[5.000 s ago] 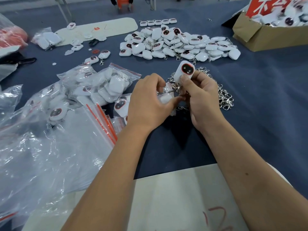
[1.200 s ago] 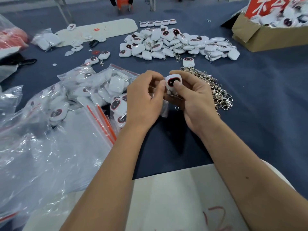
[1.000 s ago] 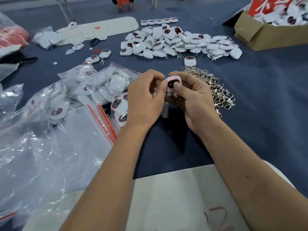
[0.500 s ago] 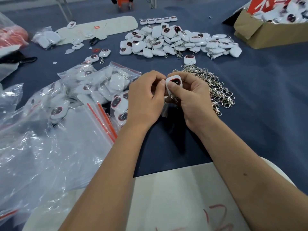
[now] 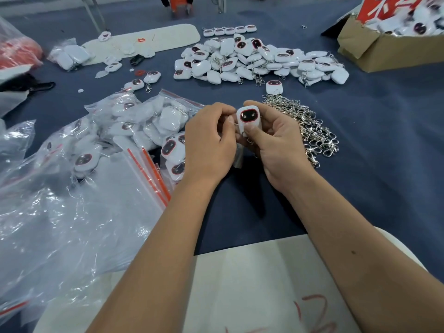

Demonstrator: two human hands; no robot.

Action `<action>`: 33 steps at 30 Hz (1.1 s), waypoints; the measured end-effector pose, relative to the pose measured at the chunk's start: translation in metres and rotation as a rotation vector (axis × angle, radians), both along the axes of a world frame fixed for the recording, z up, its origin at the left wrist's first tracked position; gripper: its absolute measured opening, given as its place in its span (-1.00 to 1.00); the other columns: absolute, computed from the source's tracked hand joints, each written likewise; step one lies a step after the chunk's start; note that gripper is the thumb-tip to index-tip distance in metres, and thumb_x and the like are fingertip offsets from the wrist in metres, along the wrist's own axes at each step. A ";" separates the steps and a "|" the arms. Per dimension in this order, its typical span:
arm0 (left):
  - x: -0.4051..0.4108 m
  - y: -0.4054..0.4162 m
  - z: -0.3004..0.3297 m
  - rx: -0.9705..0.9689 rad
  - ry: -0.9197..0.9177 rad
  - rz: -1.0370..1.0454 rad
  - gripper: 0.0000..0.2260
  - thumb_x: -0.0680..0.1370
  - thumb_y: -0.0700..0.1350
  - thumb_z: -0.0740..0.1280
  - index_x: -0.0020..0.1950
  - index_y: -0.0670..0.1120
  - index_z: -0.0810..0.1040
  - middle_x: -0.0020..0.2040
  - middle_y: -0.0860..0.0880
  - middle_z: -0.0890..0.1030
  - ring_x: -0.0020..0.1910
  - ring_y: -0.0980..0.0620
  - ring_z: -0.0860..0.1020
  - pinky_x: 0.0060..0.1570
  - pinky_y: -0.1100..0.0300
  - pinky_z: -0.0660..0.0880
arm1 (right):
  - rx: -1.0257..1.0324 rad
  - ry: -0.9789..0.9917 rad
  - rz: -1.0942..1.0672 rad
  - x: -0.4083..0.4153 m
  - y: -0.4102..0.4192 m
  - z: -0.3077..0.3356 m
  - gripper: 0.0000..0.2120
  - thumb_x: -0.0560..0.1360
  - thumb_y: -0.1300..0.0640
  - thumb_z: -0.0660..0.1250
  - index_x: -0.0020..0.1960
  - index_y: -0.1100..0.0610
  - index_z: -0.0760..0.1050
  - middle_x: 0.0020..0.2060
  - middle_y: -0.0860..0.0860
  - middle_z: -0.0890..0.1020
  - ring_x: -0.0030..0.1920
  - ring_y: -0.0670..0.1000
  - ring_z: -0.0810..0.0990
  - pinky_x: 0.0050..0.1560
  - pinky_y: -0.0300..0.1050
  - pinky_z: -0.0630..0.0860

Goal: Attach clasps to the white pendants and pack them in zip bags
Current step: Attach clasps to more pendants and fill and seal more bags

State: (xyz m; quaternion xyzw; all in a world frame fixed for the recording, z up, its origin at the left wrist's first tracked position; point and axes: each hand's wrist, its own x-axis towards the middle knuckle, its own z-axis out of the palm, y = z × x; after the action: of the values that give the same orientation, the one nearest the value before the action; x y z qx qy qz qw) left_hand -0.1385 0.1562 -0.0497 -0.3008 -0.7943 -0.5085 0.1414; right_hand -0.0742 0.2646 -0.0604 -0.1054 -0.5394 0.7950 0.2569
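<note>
Leftmost, zip bags (image 5: 134, 121) packed with pendants lie on the blue table (image 5: 384, 140). Next, the left hand (image 5: 209, 143) curls, pinching at the edge of a white pendant (image 5: 248, 118) gripped upright by the right hand (image 5: 278, 143), above the table. Rightward, loose clasps (image 5: 310, 126) lie heaped.
</note>
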 end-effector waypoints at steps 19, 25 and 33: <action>0.001 0.003 -0.003 -0.319 0.063 0.015 -0.66 0.39 -0.06 0.49 0.14 -0.03 0.56 0.05 0.02 0.58 0.11 -0.03 0.48 0.12 0.19 0.38 | -0.078 0.050 -0.145 0.003 0.008 0.003 -0.74 0.61 0.39 0.35 0.29 0.40 0.49 -0.03 0.21 0.72 -0.01 0.18 0.76 0.04 -0.03 0.69; 0.001 0.000 0.004 0.031 -0.134 0.086 -0.90 0.45 -0.26 0.44 -0.14 -0.06 0.64 -0.26 0.10 0.64 -0.24 0.15 0.61 -0.20 0.42 0.51 | 0.015 -0.018 -0.249 0.003 0.008 0.002 -0.84 0.59 0.34 0.40 0.16 0.26 0.55 -0.14 0.13 0.72 -0.23 0.04 0.72 -0.25 -0.22 0.60; 0.008 -0.001 0.012 0.278 -0.086 0.110 -0.82 0.42 -0.32 0.39 -0.15 -0.04 0.60 -0.25 0.12 0.62 -0.26 0.16 0.61 -0.24 0.34 0.51 | 0.605 -0.225 -0.211 0.002 0.001 0.001 -0.88 0.49 0.12 0.55 -0.04 0.09 0.63 -0.33 0.01 0.65 -0.35 0.04 0.62 -0.28 0.02 0.62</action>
State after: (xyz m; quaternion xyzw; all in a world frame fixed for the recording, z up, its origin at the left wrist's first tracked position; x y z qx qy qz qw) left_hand -0.1304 0.1553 -0.0375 -0.2124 -0.7368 -0.6175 0.1752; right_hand -0.0719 0.2658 -0.0597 -0.1667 -0.7619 0.5513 0.2963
